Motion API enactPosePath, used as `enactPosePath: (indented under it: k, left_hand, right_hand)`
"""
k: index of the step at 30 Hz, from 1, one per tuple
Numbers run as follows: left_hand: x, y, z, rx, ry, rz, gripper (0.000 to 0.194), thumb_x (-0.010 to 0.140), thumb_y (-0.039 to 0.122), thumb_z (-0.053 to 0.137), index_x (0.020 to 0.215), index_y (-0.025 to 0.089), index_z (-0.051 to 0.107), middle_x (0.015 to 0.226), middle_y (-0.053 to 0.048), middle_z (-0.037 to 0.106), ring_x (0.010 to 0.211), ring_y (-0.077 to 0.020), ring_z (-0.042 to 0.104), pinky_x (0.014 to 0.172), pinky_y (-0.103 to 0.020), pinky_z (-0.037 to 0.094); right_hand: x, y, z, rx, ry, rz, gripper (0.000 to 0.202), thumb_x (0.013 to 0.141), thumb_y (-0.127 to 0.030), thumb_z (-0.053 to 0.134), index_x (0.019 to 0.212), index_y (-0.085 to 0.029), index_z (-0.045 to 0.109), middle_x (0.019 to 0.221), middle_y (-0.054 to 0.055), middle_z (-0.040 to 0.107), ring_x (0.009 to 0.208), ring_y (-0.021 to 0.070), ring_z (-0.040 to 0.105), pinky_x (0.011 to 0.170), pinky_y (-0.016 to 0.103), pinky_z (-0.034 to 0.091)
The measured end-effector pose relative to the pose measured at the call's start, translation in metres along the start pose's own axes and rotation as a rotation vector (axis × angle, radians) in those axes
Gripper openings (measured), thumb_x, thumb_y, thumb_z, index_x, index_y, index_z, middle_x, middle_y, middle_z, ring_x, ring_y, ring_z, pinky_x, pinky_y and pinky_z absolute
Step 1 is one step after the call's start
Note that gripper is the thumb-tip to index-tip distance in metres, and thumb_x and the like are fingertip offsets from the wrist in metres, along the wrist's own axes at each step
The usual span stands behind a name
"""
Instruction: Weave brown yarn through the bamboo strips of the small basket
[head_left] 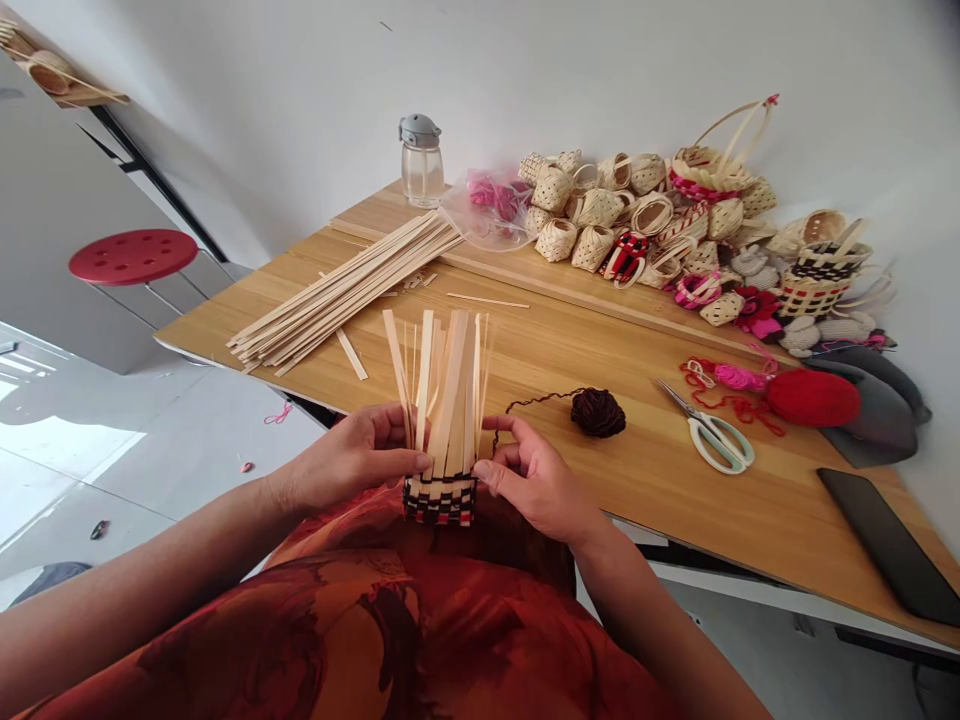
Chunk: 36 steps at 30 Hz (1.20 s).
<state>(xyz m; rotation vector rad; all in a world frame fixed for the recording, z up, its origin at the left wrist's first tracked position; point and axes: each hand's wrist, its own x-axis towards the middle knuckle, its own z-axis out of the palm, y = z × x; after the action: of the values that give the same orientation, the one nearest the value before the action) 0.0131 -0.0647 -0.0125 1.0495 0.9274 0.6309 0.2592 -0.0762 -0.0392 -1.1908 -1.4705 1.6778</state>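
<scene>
A small basket (439, 500), woven in dark, red and pale bands, is held above my lap with its long pale strips standing upright. My left hand (367, 450) grips its left side, the thumb lying across the strips just above the woven band. At the right side, my right hand (529, 475) pinches the basket's upper woven edge between thumb and fingers. Dark brown yarn runs from behind my right fingers to a ball of brown yarn (598, 412) on the wooden table (517, 350).
A bundle of wooden strips (352, 290) lies at the left, near a bottle (422, 165). Scissors (716, 435), red yarn (814, 398) and a black phone (892, 540) are on the right. Many small woven baskets (600, 207) are piled along the wall. A red stool (133, 256) stands left.
</scene>
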Motion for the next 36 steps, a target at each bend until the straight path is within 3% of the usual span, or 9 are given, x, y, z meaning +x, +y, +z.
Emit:
enactPosePath:
  k: [4, 7, 12, 19, 24, 26, 28, 31, 36]
  left_hand:
    - [0.001, -0.002, -0.003, -0.046, 0.048, 0.032, 0.039, 0.082, 0.028, 0.080, 0.113, 0.017, 0.060, 0.083, -0.003, 0.075, 0.060, -0.0118, 0.065, 0.052, -0.019, 0.048]
    - [0.001, -0.007, -0.001, 0.011, 0.149, 0.068, 0.059, 0.083, 0.029, 0.080, 0.132, 0.021, 0.047, 0.079, 0.000, 0.072, 0.061, -0.0124, 0.065, 0.051, -0.018, 0.048]
    - [-0.005, -0.016, 0.002, 0.062, 0.231, 0.154, 0.086, 0.082, 0.028, 0.081, 0.151, 0.029, 0.030, 0.116, -0.008, 0.069, 0.080, -0.0157, 0.070, 0.063, -0.024, 0.057]
    - [-0.018, -0.018, 0.004, 0.079, 0.304, 0.255, 0.077, 0.091, 0.033, 0.069, 0.156, 0.034, 0.028, 0.158, -0.018, 0.041, 0.074, -0.0142, 0.072, 0.040, -0.018, 0.050]
    - [-0.026, -0.007, 0.009, 0.300, 0.599, 0.493, 0.039, 0.092, 0.027, 0.065, 0.130, 0.022, 0.056, 0.129, -0.012, 0.067, 0.059, -0.0064, 0.063, 0.046, -0.017, 0.051]
    - [-0.025, 0.000, 0.009, 0.383, 0.451, 0.424, 0.039, 0.093, 0.030, 0.065, 0.130, 0.021, 0.057, 0.117, -0.011, 0.072, 0.057, -0.0080, 0.064, 0.054, -0.021, 0.057]
    - [-0.018, 0.006, 0.007, 0.463, 0.281, 0.284, 0.064, 0.087, 0.030, 0.071, 0.146, 0.025, 0.046, 0.133, -0.014, 0.066, 0.067, -0.0130, 0.070, 0.062, -0.027, 0.061]
    - [-0.005, 0.017, 0.005, 0.491, 0.234, 0.177, 0.079, 0.082, 0.032, 0.077, 0.151, 0.025, 0.040, 0.134, -0.016, 0.064, 0.058, -0.0123, 0.068, 0.049, -0.025, 0.056]
    - [0.006, 0.021, 0.007, 0.389, -0.004, -0.024, 0.034, 0.080, 0.034, 0.077, 0.107, 0.017, 0.067, 0.097, -0.007, 0.076, 0.048, -0.0096, 0.060, 0.040, -0.020, 0.046]
  right_hand:
    - [0.005, -0.003, 0.004, 0.097, -0.018, 0.015, 0.045, 0.087, -0.035, 0.073, 0.122, -0.022, 0.049, 0.061, -0.008, 0.057, 0.053, 0.0095, 0.050, 0.053, 0.021, 0.039]
    - [0.007, -0.002, 0.008, 0.146, 0.022, 0.042, 0.038, 0.085, -0.037, 0.074, 0.110, -0.022, 0.049, 0.061, -0.008, 0.060, 0.045, 0.0067, 0.044, 0.045, 0.019, 0.033]
    - [0.007, 0.000, 0.013, 0.143, 0.054, 0.048, 0.035, 0.085, -0.038, 0.074, 0.105, -0.022, 0.049, 0.061, -0.007, 0.062, 0.041, 0.0048, 0.040, 0.040, 0.016, 0.028]
    - [0.007, -0.002, 0.014, 0.204, 0.065, 0.075, 0.038, 0.082, -0.042, 0.076, 0.096, -0.022, 0.047, 0.057, -0.008, 0.061, 0.040, 0.0057, 0.042, 0.036, 0.015, 0.029]
    - [0.006, 0.002, 0.012, 0.248, 0.063, 0.102, 0.042, 0.079, -0.045, 0.078, 0.093, -0.022, 0.046, 0.060, -0.007, 0.062, 0.039, 0.0048, 0.041, 0.034, 0.013, 0.026]
    - [0.007, 0.002, 0.012, 0.244, 0.063, 0.106, 0.043, 0.079, -0.046, 0.078, 0.093, -0.022, 0.046, 0.062, -0.006, 0.065, 0.039, 0.0044, 0.041, 0.034, 0.013, 0.025]
    - [0.007, 0.001, 0.012, 0.234, 0.064, 0.106, 0.043, 0.079, -0.046, 0.079, 0.094, -0.022, 0.046, 0.062, -0.006, 0.065, 0.038, 0.0046, 0.041, 0.034, 0.013, 0.025]
    - [0.009, -0.003, 0.013, 0.225, 0.054, 0.107, 0.045, 0.076, -0.045, 0.081, 0.094, -0.022, 0.047, 0.057, -0.008, 0.061, 0.038, 0.0052, 0.041, 0.034, 0.014, 0.026]
    - [0.007, -0.004, 0.009, 0.192, 0.099, 0.097, 0.045, 0.079, -0.043, 0.079, 0.105, -0.022, 0.050, 0.059, -0.009, 0.061, 0.039, 0.0051, 0.041, 0.036, 0.015, 0.027]
